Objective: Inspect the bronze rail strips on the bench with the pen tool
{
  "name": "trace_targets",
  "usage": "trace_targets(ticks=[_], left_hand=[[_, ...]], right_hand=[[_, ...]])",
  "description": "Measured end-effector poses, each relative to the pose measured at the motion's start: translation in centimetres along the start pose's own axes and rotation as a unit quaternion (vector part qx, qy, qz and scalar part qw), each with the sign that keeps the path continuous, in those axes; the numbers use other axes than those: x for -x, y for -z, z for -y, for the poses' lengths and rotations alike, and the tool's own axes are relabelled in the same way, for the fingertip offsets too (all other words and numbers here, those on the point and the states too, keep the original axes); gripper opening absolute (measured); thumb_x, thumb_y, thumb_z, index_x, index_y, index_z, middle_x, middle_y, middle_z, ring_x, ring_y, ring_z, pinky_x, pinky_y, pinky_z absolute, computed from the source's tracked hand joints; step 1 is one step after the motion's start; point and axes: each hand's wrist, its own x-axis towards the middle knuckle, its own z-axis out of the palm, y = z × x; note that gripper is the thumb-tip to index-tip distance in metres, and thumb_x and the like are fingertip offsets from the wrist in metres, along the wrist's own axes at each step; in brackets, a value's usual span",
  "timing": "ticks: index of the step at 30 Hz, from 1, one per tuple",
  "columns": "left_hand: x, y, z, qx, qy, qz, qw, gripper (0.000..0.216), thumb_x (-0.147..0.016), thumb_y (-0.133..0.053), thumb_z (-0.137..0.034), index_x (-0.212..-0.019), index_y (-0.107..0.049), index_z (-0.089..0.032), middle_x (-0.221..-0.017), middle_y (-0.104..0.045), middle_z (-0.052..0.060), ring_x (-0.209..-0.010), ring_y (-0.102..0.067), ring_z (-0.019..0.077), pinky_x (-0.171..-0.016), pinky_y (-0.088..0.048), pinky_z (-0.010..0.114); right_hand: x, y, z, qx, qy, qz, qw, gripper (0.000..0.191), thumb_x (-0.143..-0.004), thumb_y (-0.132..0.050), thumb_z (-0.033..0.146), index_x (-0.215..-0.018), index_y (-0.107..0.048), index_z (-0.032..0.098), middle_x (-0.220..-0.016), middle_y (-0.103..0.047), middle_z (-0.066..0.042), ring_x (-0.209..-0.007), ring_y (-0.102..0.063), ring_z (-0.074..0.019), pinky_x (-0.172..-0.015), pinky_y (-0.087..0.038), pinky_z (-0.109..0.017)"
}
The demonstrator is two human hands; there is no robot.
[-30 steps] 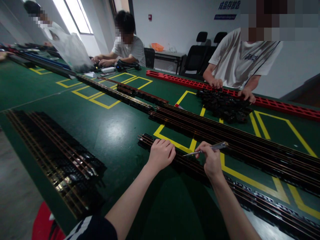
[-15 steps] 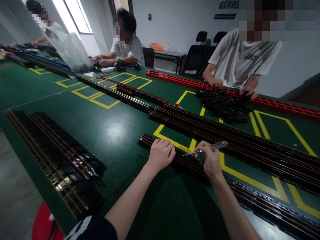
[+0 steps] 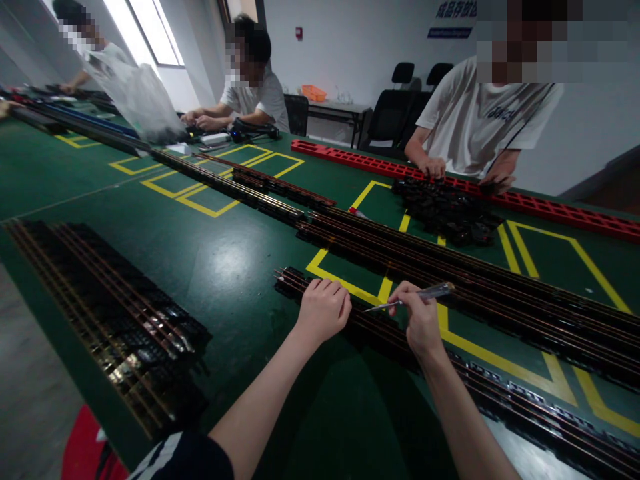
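A long black strip with copper rails (image 3: 505,393) lies across the green table (image 3: 225,267) in front of me. My left hand (image 3: 323,310) is curled, fingers pressed down on the strip near its left end. My right hand (image 3: 420,320) is closed on a thin screwdriver with a clear handle (image 3: 415,298). Its tip points left at the strip, between my two hands.
More long rail strips (image 3: 450,267) lie just beyond. A stack of shorter strips (image 3: 110,313) sits at the left table edge. A pile of small black parts (image 3: 445,210) and a red rack (image 3: 500,193) lie before a person opposite. Two other people work at the far left.
My hands and the screwdriver have stayed almost still. The person opposite has shifted one hand slightly along the red rack.
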Motion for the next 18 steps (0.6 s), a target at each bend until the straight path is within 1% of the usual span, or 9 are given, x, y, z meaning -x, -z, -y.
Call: trace_targets(ticks=[5,8,13,18], left_hand=[[0.1,-0.2,-1.3,0.009,0.011,-0.001,1.000,0.024,-0.089,-0.043,-0.017,-0.077,-0.064,-0.015,-0.079,-0.068,0.006,-0.077,-0.060,0.0196,-0.079,-0.045,0.037],[0.1,-0.5,-1.7,0.010,0.022,-0.007,1.000,0.023,-0.089,-0.044,-0.018,-0.078,-0.064,-0.015,-0.081,-0.068,0.006,-0.077,-0.060,0.0196,-0.080,-0.045,0.037],[0.0,-0.6,-1.4,0.004,0.018,0.003,1.000,0.022,-0.088,-0.045,-0.018,-0.076,-0.062,-0.017,-0.080,-0.066,0.007,-0.078,-0.059,0.0206,-0.076,-0.043,0.038],[-0.1,-0.5,-0.9,0.000,0.011,0.005,1.000,0.021,-0.089,-0.045,-0.019,-0.076,-0.062,-0.017,-0.079,-0.065,0.006,-0.077,-0.058,0.0204,-0.076,-0.041,0.038]], right_hand=[[-0.1,0.0,0.0,-0.002,-0.006,-0.001,1.000,0.022,-0.069,-0.054,0.024,-0.048,-0.057,0.019,-0.048,-0.051,0.001,-0.044,-0.047,-0.0111,-0.046,-0.038,-0.024],[0.0,-0.1,0.1,-0.002,-0.010,-0.002,1.000,0.021,-0.069,-0.054,0.024,-0.049,-0.058,0.019,-0.047,-0.051,0.001,-0.044,-0.047,-0.0113,-0.046,-0.038,-0.024],[0.1,-0.2,0.3,0.019,0.002,-0.004,1.000,0.021,-0.070,-0.053,0.023,-0.050,-0.058,0.020,-0.046,-0.050,0.001,-0.045,-0.047,-0.0118,-0.048,-0.039,-0.025],[0.3,-0.6,0.9,0.048,0.015,0.000,0.999,0.021,-0.070,-0.052,0.024,-0.050,-0.057,0.020,-0.045,-0.050,0.002,-0.045,-0.048,-0.0121,-0.050,-0.040,-0.026]])
